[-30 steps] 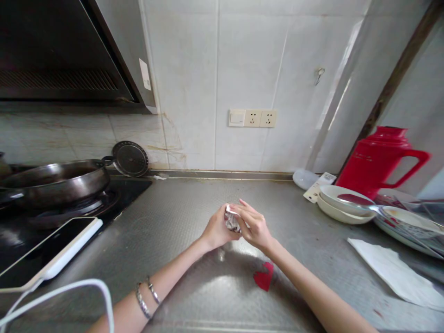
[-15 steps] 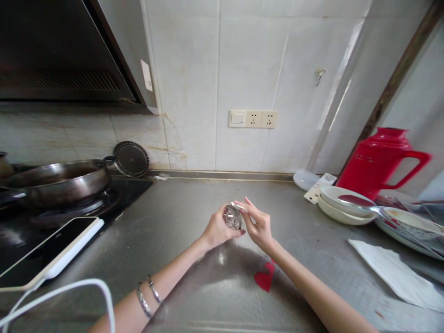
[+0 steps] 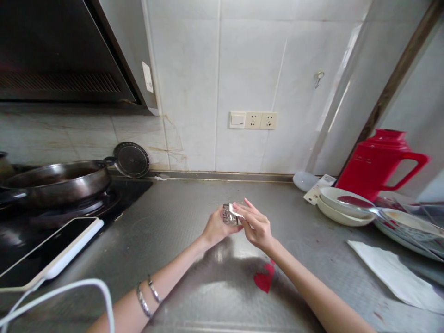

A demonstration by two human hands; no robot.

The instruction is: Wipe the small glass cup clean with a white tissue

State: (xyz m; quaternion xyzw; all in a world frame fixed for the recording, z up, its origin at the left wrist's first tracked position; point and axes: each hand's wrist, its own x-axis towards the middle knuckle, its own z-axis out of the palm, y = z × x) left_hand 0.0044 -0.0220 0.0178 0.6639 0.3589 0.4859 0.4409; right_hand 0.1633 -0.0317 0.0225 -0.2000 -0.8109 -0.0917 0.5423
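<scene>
A small clear, patterned container that looks like glass point(image 3: 229, 215) is gripped by my left hand point(image 3: 215, 227) above the middle of the metal counter point(image 3: 194, 282). My right hand point(image 3: 257, 226) is closed on a small white piece that looks like folded tissue point(image 3: 236, 211) and presses it against the container's upper right side. The fingers partly cover both things. A red scrap point(image 3: 264, 278) lies on the counter below my right wrist.
On the left, a steel pan point(image 3: 65, 182) sits on the stove, with a phone point(image 3: 52, 249) and a white cable point(image 3: 86, 283) closer in. To the right are a red thermos point(image 3: 376, 164), stacked bowls point(image 3: 343, 215), a patterned plate point(image 3: 412, 226) and a white paper sheet point(image 3: 395, 275).
My right hand has shifted slightly left over the container, and more of the white piece shows. The container has turned a little in my left hand.
</scene>
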